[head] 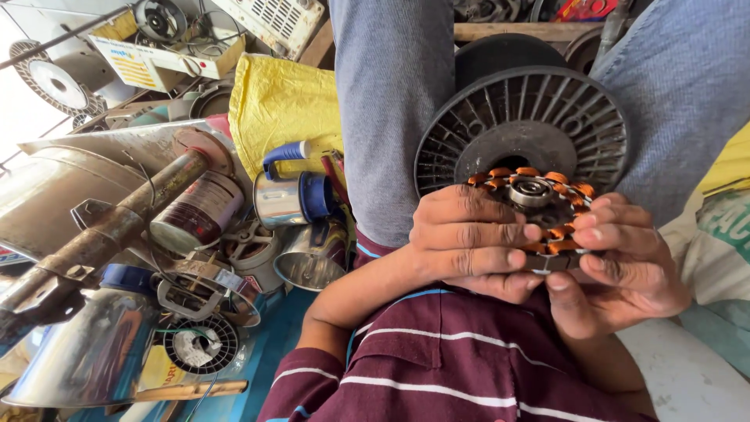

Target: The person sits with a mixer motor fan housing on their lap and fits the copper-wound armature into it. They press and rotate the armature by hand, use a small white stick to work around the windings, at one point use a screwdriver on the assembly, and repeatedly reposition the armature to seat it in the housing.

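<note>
Right of centre in the frame, both hands are gripping a round motor stator (539,209) with copper-orange coils and a steel bearing at its hub. The left hand (469,242) is closing over its left edge, fingers curled across the windings; the right hand (621,266) is clamping the right edge, fingertips pressing the coils. Most slots are showing wound coils, so the winding looks largely done; tidying probably remains. A black ribbed spool (531,125) is sitting just above, between the knees.

A flat white-and-yellow cardboard box (144,64) is lying top left among the clutter, while a cylindrical tin with a dark red paper label (195,211) is resting below it, tilted.
</note>
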